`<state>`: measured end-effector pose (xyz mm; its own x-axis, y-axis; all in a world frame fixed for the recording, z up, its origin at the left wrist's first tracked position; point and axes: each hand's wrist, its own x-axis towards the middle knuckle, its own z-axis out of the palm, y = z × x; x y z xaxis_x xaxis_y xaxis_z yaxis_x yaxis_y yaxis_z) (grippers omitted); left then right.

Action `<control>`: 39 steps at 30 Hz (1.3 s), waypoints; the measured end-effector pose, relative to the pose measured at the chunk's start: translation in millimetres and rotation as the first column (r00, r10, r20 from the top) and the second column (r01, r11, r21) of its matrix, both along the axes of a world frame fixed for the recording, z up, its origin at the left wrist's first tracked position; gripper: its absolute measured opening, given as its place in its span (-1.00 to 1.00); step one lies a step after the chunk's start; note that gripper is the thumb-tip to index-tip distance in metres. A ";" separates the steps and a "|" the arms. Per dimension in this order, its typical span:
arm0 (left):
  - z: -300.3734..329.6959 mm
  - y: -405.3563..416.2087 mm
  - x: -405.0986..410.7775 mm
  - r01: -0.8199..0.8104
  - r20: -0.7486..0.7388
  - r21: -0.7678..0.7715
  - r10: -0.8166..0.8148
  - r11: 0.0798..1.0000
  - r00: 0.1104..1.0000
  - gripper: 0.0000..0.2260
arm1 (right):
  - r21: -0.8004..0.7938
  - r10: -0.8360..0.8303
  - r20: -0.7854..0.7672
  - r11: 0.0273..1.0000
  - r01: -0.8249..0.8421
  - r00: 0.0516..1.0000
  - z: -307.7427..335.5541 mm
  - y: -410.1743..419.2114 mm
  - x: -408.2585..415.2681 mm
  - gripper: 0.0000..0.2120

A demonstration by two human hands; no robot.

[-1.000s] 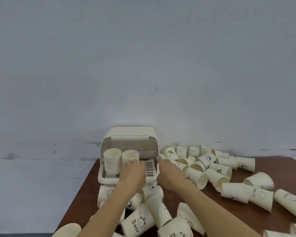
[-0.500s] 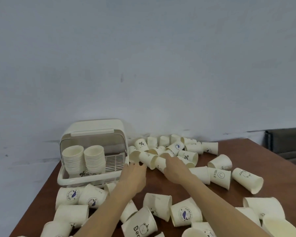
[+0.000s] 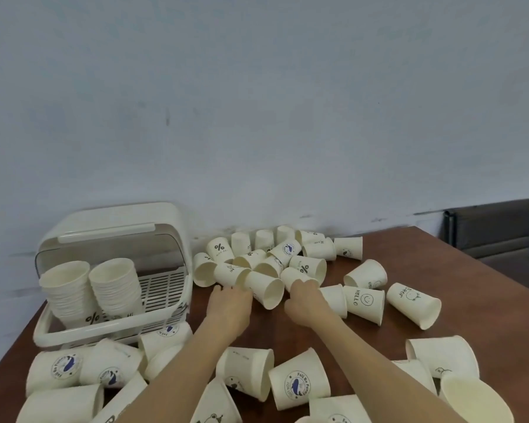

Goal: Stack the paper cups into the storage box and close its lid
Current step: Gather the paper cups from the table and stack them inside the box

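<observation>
Paper cup [image 3: 264, 288] lay on its side at worktop [image 3: 440, 264] centre, mouth toward 5 o'clock. Left hand [image 3: 230, 303] and right hand [image 3: 306, 300] flanked it; grips unclear. Storage box [image 3: 113, 270] at 9 o'clock, lid raised.

box: cream plastic storage box [image 3: 177, 297] at brown wooden table's [image 3: 458, 276] left rear
stacks: two paper-cup stacks [image 3: 92, 288] inside box
loose: scattered white paper cups [image 3: 290, 261] right of and before box

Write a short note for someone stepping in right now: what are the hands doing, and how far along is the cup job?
Left hand and right hand: reaching at a tipped cream paper cup between them; grip unclear.
Cream plastic storage box: lid up, two stacks of nested cups inside at its left.
Left: many loose cups scattered over the brown wooden table; stack them, then close the lid.
</observation>
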<state>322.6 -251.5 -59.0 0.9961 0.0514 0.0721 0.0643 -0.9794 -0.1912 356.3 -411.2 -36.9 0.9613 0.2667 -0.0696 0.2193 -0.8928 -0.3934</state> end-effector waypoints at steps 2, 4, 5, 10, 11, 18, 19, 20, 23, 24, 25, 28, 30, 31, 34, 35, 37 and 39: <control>-1.1 3.5 10.3 -0.030 -0.015 0.037 0.030 0.999 0.999 -0.69 | 0.107 -0.068 -0.037 0.992 0.071 0.997 -1.7 4.5 6.1 -0.76; -2.2 6.8 19.5 -0.050 -0.027 0.079 0.053 0.996 0.998 -0.69 | 0.215 -0.146 -0.069 0.964 0.158 0.987 -3.0 10.4 14.5 -0.76; -3.4 8.2 24.2 -0.058 -0.033 0.090 0.061 0.994 0.998 -0.67 | 0.259 -0.186 -0.091 0.944 0.203 0.978 -4.1 13.2 19.9 -0.76; -12.8 13.7 44.4 -0.099 -0.053 0.106 0.105 0.989 0.993 -0.59 | 0.525 -0.307 -0.356 0.716 0.461 0.883 -14.9 27.9 43.2 -0.72; -13.7 14.4 46.4 -0.101 -0.060 0.116 0.109 0.988 0.992 -0.61 | 0.559 -0.302 -0.411 0.662 0.499 0.860 -16.7 30.1 46.1 -0.77; -12.4 20.6 43.7 -0.090 -0.061 0.133 0.099 0.987 0.993 -0.69 | 0.639 -0.283 -0.515 0.503 0.582 0.809 -25.2 35.1 51.6 -0.99; -10.1 21.6 42.3 -0.086 -0.048 0.134 0.093 0.987 0.995 -0.69 | 0.633 -0.312 -0.485 0.519 0.574 0.817 -24.2 35.4 50.5 -0.90; -7.4 22.6 40.7 -0.082 -0.035 0.134 0.087 0.988 0.996 -0.69 | 0.611 -0.348 -0.440 0.559 0.560 0.828 -23.1 35.5 49.9 -0.79; 3.2 24.4 35.2 -0.088 -0.010 0.147 0.091 0.985 0.996 -0.70 | 0.490 -0.425 -0.281 0.708 0.509 0.861 -12.2 37.1 41.7 -0.72; 7.4 24.7 33.1 -0.098 -0.005 0.160 0.100 0.982 0.995 -0.70 | 0.479 -0.429 -0.241 0.728 0.491 0.871 -8.2 37.4 40.8 -0.75; 11.3 24.6 31.1 -0.107 -0.001 0.172 0.109 0.979 0.994 -0.70 | 0.467 -0.430 -0.205 0.746 0.474 0.879 -3.9 37.4 38.5 -0.79; 23.4 23.8 24.0 -0.109 0.040 0.180 0.103 0.978 0.994 -0.71 | 0.446 -0.412 -0.052 0.806 0.390 0.910 9.3 40.1 29.7 -0.85; 33.0 23.7 17.5 -0.094 0.087 0.160 0.081 0.983 0.993 -0.73 | 0.436 -0.390 0.032 0.834 0.338 0.920 17.1 42.8 21.9 -0.86; 38.3 23.8 13.3 -0.083 0.115 0.146 0.067 0.986 0.991 -0.74 | 0.441 -0.384 0.069 0.840 0.317 0.921 21.6 44.4 17.4 -0.86; 54.0 25.6 0.7 -0.066 0.175 0.137 0.041 0.988 0.984 -0.75 | 0.431 -0.343 0.170 0.869 0.244 0.924 31.8 49.3 5.4 -0.86; 59.0 27.0 -3.8 -0.064 0.185 0.149 0.036 0.987 0.982 -0.76 | 0.426 -0.332 0.193 0.876 0.226 0.923 34.2 51.5 1.9 -0.84; 69.1 32.2 -14.0 -0.056 0.209 0.153 0.023 0.987 0.978 -0.79 | 0.402 -0.303 0.237 0.895 0.191 0.923 37.8 58.2 -4.8 -0.81; 78.3 40.2 -24.3 -0.047 0.251 0.133 0.013 0.990 0.968 -0.83 | 0.386 -0.279 0.262 0.908 0.164 0.924 39.5 67.6 -9.8 -0.79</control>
